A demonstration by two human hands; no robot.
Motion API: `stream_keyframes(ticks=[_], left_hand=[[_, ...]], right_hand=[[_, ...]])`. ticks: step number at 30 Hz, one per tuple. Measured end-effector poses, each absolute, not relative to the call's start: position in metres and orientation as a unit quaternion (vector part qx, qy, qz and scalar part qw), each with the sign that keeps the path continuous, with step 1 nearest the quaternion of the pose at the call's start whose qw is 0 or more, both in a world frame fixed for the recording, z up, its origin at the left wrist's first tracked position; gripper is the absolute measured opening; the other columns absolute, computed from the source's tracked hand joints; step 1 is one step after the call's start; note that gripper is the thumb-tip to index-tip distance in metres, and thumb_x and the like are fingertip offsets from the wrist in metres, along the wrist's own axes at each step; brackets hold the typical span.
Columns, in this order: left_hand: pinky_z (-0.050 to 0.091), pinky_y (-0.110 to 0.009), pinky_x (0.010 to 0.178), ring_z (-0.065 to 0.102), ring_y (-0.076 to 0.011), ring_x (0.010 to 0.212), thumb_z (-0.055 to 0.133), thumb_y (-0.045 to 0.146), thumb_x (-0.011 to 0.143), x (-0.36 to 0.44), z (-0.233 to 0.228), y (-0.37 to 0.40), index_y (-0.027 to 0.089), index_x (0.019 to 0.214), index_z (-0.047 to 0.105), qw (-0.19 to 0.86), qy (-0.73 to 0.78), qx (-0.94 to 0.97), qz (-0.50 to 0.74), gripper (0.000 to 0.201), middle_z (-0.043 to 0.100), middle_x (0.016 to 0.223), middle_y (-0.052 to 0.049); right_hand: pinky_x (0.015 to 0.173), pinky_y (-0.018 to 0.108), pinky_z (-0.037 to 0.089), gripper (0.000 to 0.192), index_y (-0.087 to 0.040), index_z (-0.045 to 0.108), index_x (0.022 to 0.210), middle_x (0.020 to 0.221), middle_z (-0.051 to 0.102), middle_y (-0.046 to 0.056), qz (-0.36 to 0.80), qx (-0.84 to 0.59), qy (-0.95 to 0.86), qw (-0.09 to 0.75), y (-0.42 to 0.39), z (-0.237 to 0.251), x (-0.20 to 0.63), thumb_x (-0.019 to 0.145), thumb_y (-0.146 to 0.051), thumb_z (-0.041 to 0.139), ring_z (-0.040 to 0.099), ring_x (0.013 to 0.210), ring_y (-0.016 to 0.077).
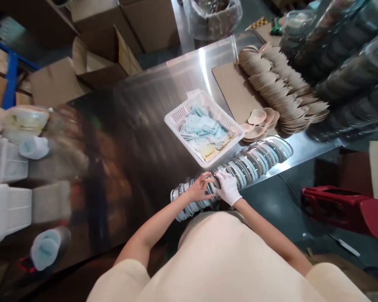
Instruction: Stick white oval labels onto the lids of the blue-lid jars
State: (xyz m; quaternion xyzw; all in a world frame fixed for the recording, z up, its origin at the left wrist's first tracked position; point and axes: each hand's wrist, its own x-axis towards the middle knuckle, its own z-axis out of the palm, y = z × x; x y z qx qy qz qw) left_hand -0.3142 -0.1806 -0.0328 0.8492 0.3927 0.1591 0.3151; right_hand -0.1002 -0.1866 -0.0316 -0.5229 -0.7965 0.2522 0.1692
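Two hands meet on a long sleeve of stacked lids (239, 172) lying along the near edge of the steel surface (138, 138), bare left hand (200, 187) and gloved right hand (228, 187) curled over its middle, a light, slippery, floppy row best gripped from both sides.

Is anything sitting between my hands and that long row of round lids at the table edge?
Nothing visible. The left hand and gloved right hand already rest on the row of lids; the white basket lies beyond it.
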Motion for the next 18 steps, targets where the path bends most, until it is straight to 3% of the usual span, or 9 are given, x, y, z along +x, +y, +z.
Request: stream_keyframes(ticks=[2,5,7,10,13,15,18], left_hand=[[0.044,-0.050,0.114,0.048,-0.0334,0.137,0.078,0.042,0.077,-0.314,-0.032,-0.181,0.017,0.138,0.052,0.313,0.400,0.847,0.155,0.070,0.048,0.143,-0.020],[0.049,-0.047,0.108,0.058,-0.0319,0.126,0.075,0.053,0.081,-0.309,-0.024,-0.175,0.021,0.139,0.055,0.312,0.416,0.843,0.137,0.069,0.057,0.139,-0.017],[0.052,-0.044,0.102,0.066,-0.0293,0.114,0.069,0.058,0.086,-0.299,-0.017,-0.159,0.025,0.128,0.064,0.314,0.442,0.828,0.143,0.054,0.067,0.125,-0.012],[0.052,-0.041,0.099,0.068,-0.0265,0.107,0.056,0.051,0.097,-0.278,-0.007,-0.112,0.026,0.115,0.070,0.288,0.516,0.783,0.193,0.034,0.074,0.110,-0.009],[0.050,-0.040,0.100,0.066,-0.0269,0.112,0.054,0.040,0.099,-0.254,-0.004,-0.045,0.021,0.115,0.069,0.247,0.626,0.700,0.239,0.029,0.071,0.116,-0.012],[0.048,-0.039,0.103,0.063,-0.0282,0.117,0.056,0.038,0.098,-0.240,-0.006,0.002,0.018,0.121,0.066,0.238,0.705,0.622,0.245,0.032,0.068,0.124,-0.015],[0.045,-0.042,0.104,0.057,-0.0343,0.127,0.060,0.050,0.095,-0.225,-0.014,0.062,0.010,0.132,0.056,0.247,0.829,0.446,0.228,0.055,0.059,0.137,-0.025]], right_hand=[[0.099,0.043,0.048,0.037,-0.020,0.068,0.122,0.128,0.067,0.012,0.301,-0.490,-0.793,0.200,-0.157,-0.021,-0.074,0.087,-0.031,0.062,0.061,0.114,0.0273],[0.101,0.040,0.049,0.032,-0.020,0.072,0.114,0.115,0.073,0.010,0.280,-0.576,-0.734,0.225,-0.078,-0.009,-0.013,0.092,-0.030,0.050,0.065,0.107,0.0236],[0.107,0.052,0.041,0.035,-0.016,0.071,0.114,0.118,0.070,0.017,0.243,-0.613,-0.719,0.219,-0.009,-0.008,0.023,0.090,-0.027,0.049,0.060,0.116,0.0315],[0.110,0.066,0.030,0.030,-0.021,0.072,0.110,0.117,0.070,0.018,0.187,-0.633,-0.737,0.146,0.080,-0.014,0.050,0.085,-0.027,0.056,0.049,0.129,0.0406],[0.111,0.065,0.027,0.017,-0.023,0.071,0.091,0.103,0.072,0.018,0.197,-0.621,-0.754,0.076,0.122,-0.018,0.059,0.078,-0.030,0.066,0.049,0.127,0.0426],[0.108,0.060,0.034,0.015,-0.021,0.068,0.081,0.097,0.071,0.019,0.215,-0.651,-0.719,0.112,0.123,-0.012,0.070,0.079,-0.035,0.065,0.055,0.119,0.0407],[0.095,0.048,0.045,0.026,-0.021,0.062,0.076,0.090,0.070,0.017,0.257,-0.693,-0.616,0.273,0.094,0.010,0.089,0.087,-0.045,0.058,0.062,0.104,0.0335]])
